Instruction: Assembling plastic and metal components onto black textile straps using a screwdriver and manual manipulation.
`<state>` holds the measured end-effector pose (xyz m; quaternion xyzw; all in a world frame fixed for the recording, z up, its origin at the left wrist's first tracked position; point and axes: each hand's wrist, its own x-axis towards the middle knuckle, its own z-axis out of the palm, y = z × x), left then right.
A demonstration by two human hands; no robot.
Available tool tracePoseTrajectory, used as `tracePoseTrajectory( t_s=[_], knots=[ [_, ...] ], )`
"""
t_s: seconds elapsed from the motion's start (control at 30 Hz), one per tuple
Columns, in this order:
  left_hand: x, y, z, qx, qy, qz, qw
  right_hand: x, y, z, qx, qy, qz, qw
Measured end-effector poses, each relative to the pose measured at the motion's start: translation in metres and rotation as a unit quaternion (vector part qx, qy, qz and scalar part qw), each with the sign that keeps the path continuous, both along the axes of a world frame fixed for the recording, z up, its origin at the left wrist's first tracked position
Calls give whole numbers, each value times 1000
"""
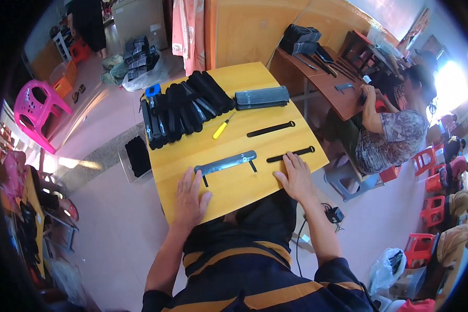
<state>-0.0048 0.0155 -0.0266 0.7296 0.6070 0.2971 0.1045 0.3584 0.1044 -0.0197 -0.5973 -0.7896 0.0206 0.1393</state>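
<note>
My left hand lies open and flat near the front edge of the yellow table, fingertips at the left end of a long grey plate. Two short dark prongs stick out from the plate toward me. Open as well, my right hand rests with its fingertips on or right beside a black strap that has a looped end. A similar strap lies farther back. Behind the plate is a screwdriver with a yellow handle.
Black padded pieces are piled at the table's back left, beside a blue object. A stack of grey strips lies at the back right. On the right, a co-worker sits at a brown table. A pink chair stands left.
</note>
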Motion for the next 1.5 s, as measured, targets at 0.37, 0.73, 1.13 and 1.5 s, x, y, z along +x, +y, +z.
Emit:
tracePoseTrajectory(
  t_s=[0.37, 0.73, 1.13, 1.5],
  knots=[
    [5, -1, 10, 2, 16, 9, 1000, -5, -62, 13, 48, 44, 15, 998],
    [52, -35, 44, -26, -243, -88, 966, -59, -88, 53, -64, 655, -23, 752],
    [57, -49, 36, -261, -504, 17, 823, -106, -70, 34, -201, 804, -52, 557],
    [41, -41, 32, -326, -448, -3, 832, -101, -56, 27, -214, 795, -44, 565]
  ],
)
